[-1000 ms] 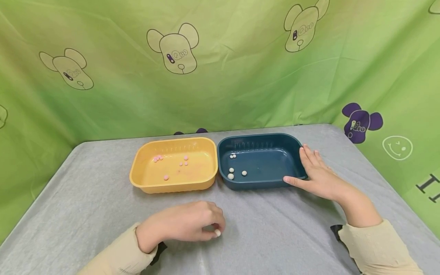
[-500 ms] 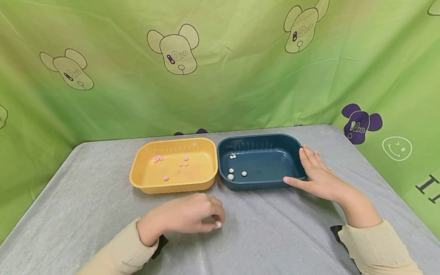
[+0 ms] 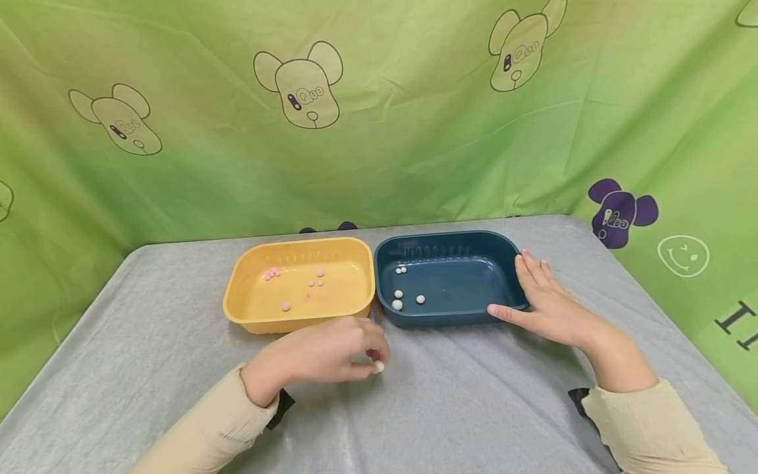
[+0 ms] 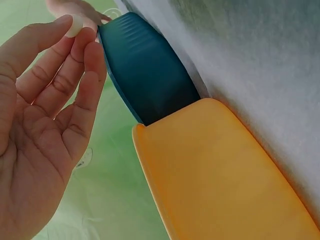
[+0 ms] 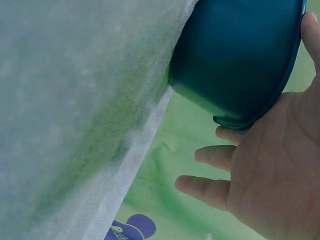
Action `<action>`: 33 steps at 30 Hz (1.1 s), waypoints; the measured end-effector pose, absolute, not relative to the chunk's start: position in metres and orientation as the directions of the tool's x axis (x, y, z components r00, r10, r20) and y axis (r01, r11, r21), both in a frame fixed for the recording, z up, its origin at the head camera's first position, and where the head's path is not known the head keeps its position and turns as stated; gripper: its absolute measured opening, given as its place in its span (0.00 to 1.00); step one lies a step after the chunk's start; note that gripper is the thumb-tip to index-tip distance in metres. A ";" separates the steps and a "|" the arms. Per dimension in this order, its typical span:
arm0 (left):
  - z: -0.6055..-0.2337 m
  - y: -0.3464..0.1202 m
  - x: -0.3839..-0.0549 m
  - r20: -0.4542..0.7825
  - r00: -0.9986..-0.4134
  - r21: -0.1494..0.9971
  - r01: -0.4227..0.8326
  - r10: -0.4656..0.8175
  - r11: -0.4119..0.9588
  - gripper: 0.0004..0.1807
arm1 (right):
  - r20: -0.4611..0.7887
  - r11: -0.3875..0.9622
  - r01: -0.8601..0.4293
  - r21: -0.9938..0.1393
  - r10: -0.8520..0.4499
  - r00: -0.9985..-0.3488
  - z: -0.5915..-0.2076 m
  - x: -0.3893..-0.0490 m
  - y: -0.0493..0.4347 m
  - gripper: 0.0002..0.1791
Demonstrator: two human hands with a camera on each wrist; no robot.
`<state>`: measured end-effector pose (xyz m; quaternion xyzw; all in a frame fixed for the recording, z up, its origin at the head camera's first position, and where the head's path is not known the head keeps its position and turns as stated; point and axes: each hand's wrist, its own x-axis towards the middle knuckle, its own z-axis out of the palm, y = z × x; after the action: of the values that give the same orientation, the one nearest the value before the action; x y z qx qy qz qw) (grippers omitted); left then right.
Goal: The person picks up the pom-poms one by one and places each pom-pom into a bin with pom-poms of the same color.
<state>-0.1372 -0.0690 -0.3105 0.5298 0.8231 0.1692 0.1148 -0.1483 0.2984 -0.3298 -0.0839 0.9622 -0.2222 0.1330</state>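
My left hand (image 3: pixel 328 349) pinches a small white ball (image 4: pixel 75 26) between thumb and fingertips, over the cloth just in front of the yellow tray (image 3: pixel 343 313). In the left wrist view the other fingers curve loosely beside the ball. Lying against the right end of the dark blue tray (image 3: pixel 468 289), my right hand (image 3: pixel 553 306) has its fingers straight and its thumb on the front rim. Several white balls (image 3: pixel 397 305) lie toward the left of the blue tray. Several pink balls (image 3: pixel 286 307) are scattered in the yellow one.
Both trays stand side by side, ends nearly meeting, on a table with a grey cloth (image 3: pixel 462 401). Behind and to the right hangs a green curtain (image 3: pixel 414 151) with printed cartoon heads.
My left hand has moved away from me toward the trays, carrying the white ball, and now overlaps the yellow tray's front edge. My right hand stays in place.
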 end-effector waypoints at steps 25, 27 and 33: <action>-0.310 -0.064 -0.154 0.059 -0.413 0.374 0.853 0.909 0.364 0.05 | -0.219 0.885 -0.104 -0.454 -0.224 -0.950 -0.331 -0.149 0.299 0.63; -0.310 -0.064 -0.156 0.064 -0.417 0.380 0.850 0.907 0.365 0.05 | -0.220 0.885 -0.102 -0.455 -0.223 -0.950 -0.331 -0.149 0.299 0.63; -0.309 -0.065 -0.160 0.077 -0.430 0.396 0.841 0.899 0.369 0.06 | -0.221 0.886 -0.101 -0.452 -0.221 -0.950 -0.331 -0.149 0.298 0.64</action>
<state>-0.1599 -0.0651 -0.3093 0.5282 0.8237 0.1916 0.0762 -0.1486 0.2980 -0.3308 -0.0838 0.9618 -0.2234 0.1342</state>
